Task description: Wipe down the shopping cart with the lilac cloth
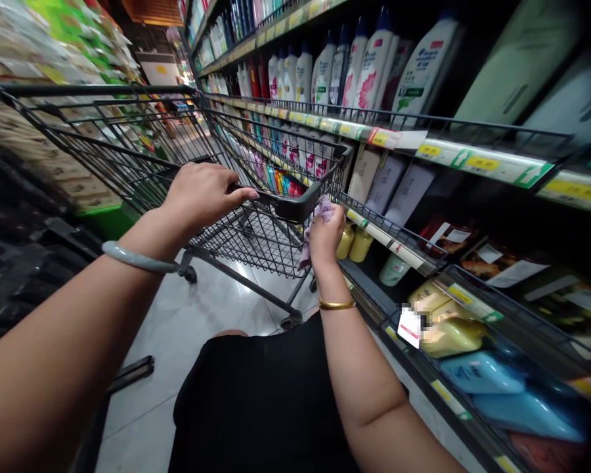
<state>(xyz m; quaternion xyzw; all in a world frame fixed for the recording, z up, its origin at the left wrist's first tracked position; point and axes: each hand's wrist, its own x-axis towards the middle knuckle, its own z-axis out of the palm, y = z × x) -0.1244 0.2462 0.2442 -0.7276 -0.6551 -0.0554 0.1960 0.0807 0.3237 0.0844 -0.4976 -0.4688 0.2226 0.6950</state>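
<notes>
My left hand, with a pale bangle at the wrist, is closed over the handle bar of a black wire shopping cart. The thumb lies along the bar, and the other fingers curl out of sight behind it. Bunched in my right hand is a light purple cloth, part of which hangs below the fist. This hand is at the cart's near right corner, beside the shelf edge; whether the cloth presses on the frame I cannot tell. Bare mesh shows inside the cart.
Shelves of shampoo bottles run along the right, with price strips on their edges. Yellow bottles and blue bottles lie low down. Packaged goods are stacked on the left. Grey tiled floor shows below.
</notes>
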